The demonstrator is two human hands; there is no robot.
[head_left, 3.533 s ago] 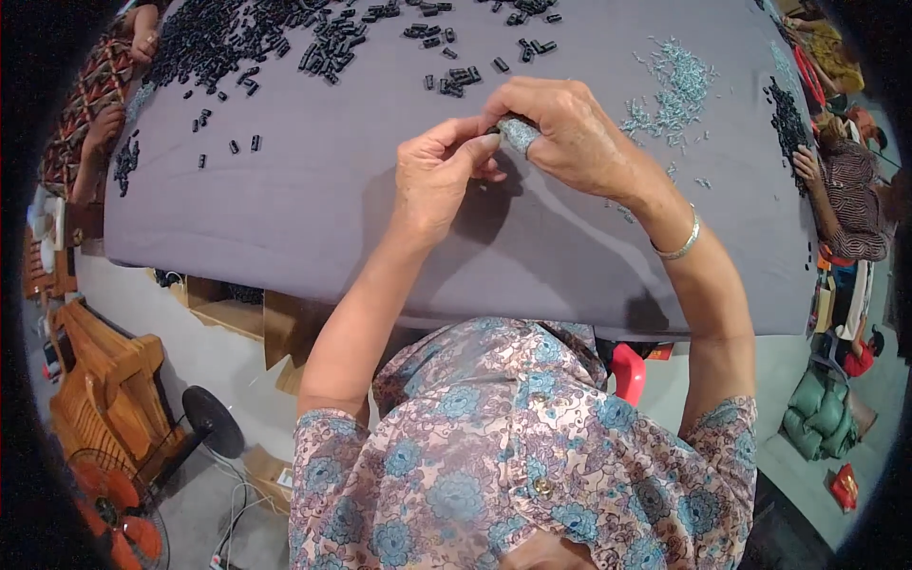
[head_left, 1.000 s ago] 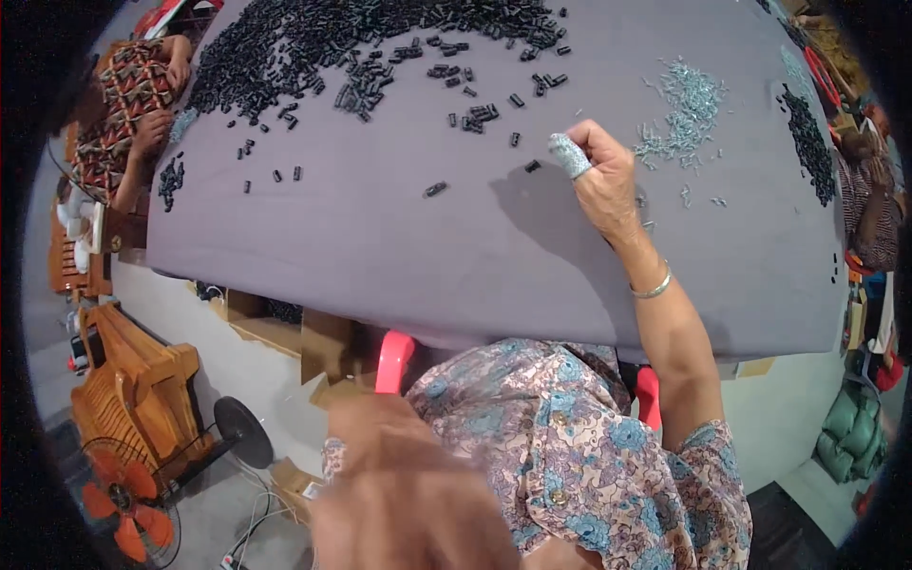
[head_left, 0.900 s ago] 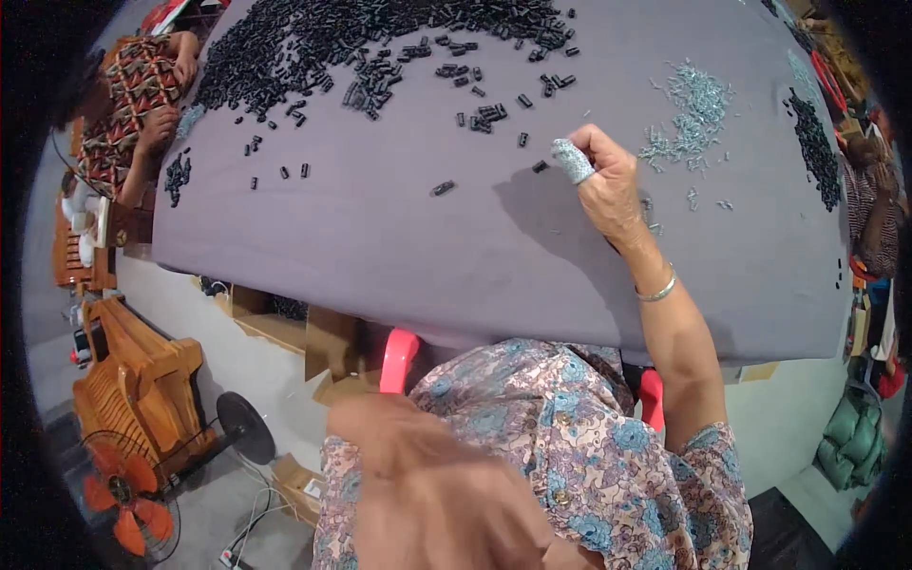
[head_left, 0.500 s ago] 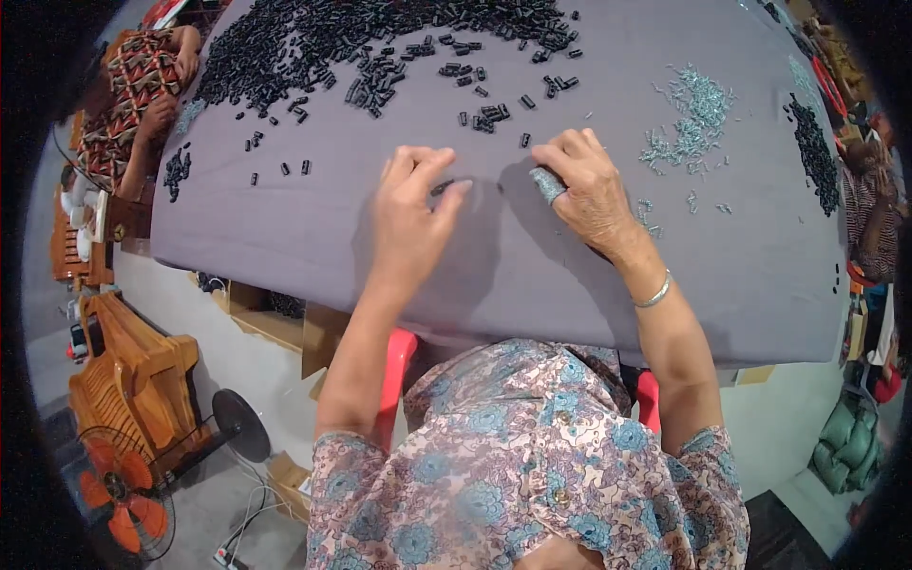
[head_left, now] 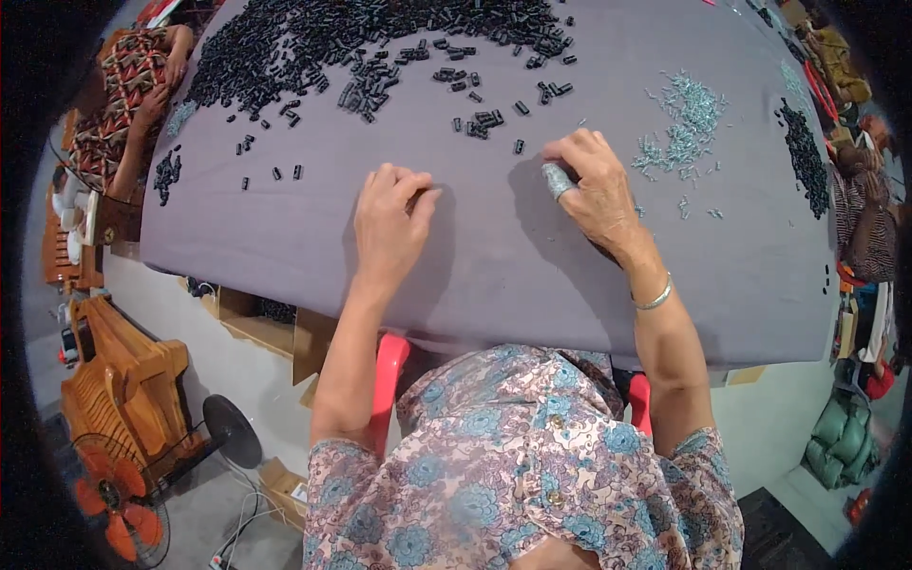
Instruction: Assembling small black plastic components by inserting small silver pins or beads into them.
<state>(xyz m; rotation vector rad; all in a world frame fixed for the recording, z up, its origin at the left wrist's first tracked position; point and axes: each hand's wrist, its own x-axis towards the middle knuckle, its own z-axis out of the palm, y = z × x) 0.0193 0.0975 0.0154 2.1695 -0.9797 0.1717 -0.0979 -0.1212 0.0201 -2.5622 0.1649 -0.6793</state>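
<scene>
My left hand [head_left: 392,217] hovers above the cloth left of the middle, thumb and fingers drawn together. Whatever they may hold is hidden; only a dark gap shows between thumb and index. To the right, my right hand [head_left: 597,190] is curled with its fingertips together, and I cannot make out anything in them. A silvery wrap [head_left: 559,180] covers one of its digits. Just beyond this hand lies a small black cylindrical piece [head_left: 519,147]. A loose pile of small silvery screw-like pins [head_left: 692,119] is at the right.
A big heap of black cylindrical pieces [head_left: 285,57] covers the far left of the grey cloth-covered table [head_left: 494,275]. Another black pile [head_left: 806,157] lies at the right edge. A person's arm [head_left: 138,133] rests at the left edge. An orange-bladed fan [head_left: 119,499] stands on the floor.
My left hand has moved a little left and its thumb and fingers have come closer together. The dark piece by its thumb no longer shows. My right hand stays nearly in place.
</scene>
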